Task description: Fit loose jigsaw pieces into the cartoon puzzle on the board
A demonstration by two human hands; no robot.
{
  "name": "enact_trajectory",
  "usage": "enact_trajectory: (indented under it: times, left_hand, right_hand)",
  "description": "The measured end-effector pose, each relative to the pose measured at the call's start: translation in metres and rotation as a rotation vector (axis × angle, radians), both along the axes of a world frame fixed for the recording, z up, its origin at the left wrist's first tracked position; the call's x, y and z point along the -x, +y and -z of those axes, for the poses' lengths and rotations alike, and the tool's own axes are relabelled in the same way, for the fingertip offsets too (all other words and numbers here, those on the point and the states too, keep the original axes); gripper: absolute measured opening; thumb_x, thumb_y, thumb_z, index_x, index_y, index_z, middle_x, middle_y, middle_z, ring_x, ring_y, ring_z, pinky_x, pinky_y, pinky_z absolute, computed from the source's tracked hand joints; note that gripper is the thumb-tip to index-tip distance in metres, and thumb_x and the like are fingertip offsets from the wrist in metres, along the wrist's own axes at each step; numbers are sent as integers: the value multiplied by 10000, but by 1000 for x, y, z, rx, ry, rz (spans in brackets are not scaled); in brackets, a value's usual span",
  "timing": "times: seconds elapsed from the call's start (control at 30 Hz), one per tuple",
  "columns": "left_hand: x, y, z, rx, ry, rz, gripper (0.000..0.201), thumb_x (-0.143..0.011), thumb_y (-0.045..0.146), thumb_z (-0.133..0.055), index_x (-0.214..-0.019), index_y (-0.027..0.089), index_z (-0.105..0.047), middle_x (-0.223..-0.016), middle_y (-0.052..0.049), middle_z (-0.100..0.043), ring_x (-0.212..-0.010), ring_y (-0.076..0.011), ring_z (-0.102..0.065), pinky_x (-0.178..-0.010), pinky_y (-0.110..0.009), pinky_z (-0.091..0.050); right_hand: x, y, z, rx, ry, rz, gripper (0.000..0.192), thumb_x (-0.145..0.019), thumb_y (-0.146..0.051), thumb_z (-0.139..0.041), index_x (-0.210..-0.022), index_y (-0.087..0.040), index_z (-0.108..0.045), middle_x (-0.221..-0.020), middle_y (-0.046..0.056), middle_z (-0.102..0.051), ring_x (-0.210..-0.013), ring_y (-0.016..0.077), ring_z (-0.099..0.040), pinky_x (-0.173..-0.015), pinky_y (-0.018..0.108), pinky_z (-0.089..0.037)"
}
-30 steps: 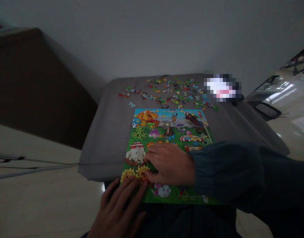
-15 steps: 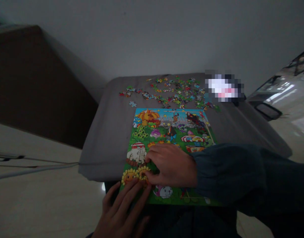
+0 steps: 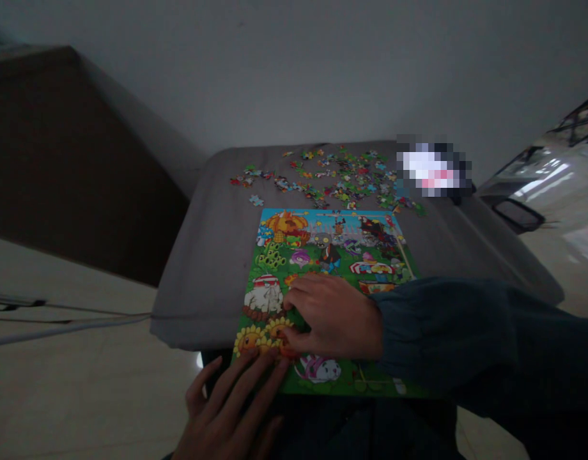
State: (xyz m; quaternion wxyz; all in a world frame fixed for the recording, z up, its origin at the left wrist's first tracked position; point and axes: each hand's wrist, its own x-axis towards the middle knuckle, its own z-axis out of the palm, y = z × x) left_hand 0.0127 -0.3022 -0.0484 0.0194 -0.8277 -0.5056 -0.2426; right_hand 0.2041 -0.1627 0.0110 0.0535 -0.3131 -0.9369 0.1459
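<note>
A colourful cartoon puzzle sheet [image 3: 332, 252] lies on a grey padded surface [image 3: 212, 255], its near edge hanging over the front. My right hand [image 3: 335, 316], in a dark sleeve, rests knuckles-up on the sheet's lower middle, thumb and fingers pinched near the sunflower picture; whether a piece is between them is hidden. My left hand [image 3: 231, 409] lies flat, its fingertips touching the sheet's near left corner. Several loose puzzle pieces [image 3: 342, 179] are scattered behind the sheet.
A single loose piece [image 3: 255, 200] lies left of the pile. A blurred white-and-pink object [image 3: 433, 172] sits at the surface's far right. A dark brown panel [image 3: 73, 166] stands to the left, a pale floor below, a plain wall behind.
My right hand has crept slightly right and toward me on the sheet. My left hand slid a little to the left. The view shifted a bit.
</note>
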Motion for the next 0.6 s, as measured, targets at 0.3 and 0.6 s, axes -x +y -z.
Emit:
enact_trajectory:
  times: [0.3,0.6]
  left_hand:
    - [9,0,-2,21,-25,-61,420,-914,468,-566,-1314,339,-572,-1183,-4,-689,-1117,-201,-576,-1130,-392,-192]
    - [10,3,-4,30,-37,-63,356,-925,468,-551,-1240,320,-628,-1174,-10,-692,-1111,-195,-577,-1117,-371,-205]
  right_hand:
    - [-2,1,1,1,10,-26,292,-813,-387,-583,-922,-129,-667,-891,81,-665,-871,226,-604,-754,336,-449]
    - [2,0,3,-18,21,-44,267,-811,-354,-583,-925,-125,-658,-906,83,-662,-875,222,-596,-764,339,-448]
